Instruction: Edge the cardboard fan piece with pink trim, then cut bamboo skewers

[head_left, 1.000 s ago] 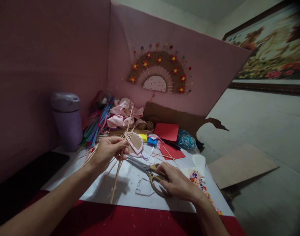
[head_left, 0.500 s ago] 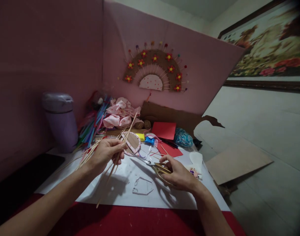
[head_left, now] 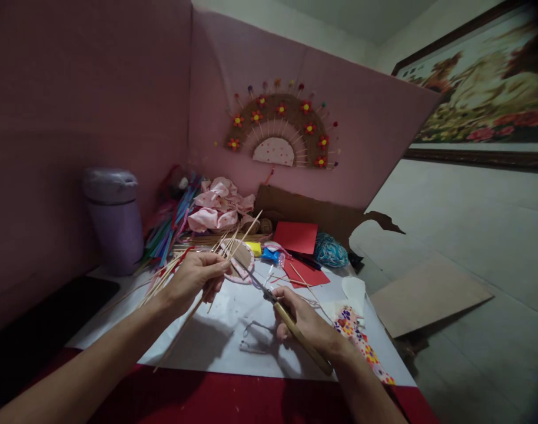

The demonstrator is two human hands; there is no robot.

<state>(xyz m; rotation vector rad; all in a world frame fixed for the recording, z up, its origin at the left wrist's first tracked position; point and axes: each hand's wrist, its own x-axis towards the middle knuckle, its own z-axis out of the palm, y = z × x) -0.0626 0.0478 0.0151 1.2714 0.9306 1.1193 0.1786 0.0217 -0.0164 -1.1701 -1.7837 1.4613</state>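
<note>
My left hand is closed around several thin wooden sticks, pinched between thumb and fingers, their upper ends fanning out. In my right hand is a pair of scissors with gold-coloured handles. The blades point up and left, close to the sticks by my left fingertips; whether they touch, I cannot tell. Behind the sticks lies a round cardboard piece edged with pink fabric. A thin, bent cord-like outline rests on the white sheet below my hands.
A purple lidded bin stands at left beside colourful strips. Crumpled pink fabric, red paper and blue yarn lie at the back. Flowered fabric is at right. A decorated half-ring hangs on the pink panel.
The scissors have turned edge-on, their blades now nearer the sticks in my left hand. My right hand has shifted slightly left, uncovering the flowered fabric. The view has shifted a little.
</note>
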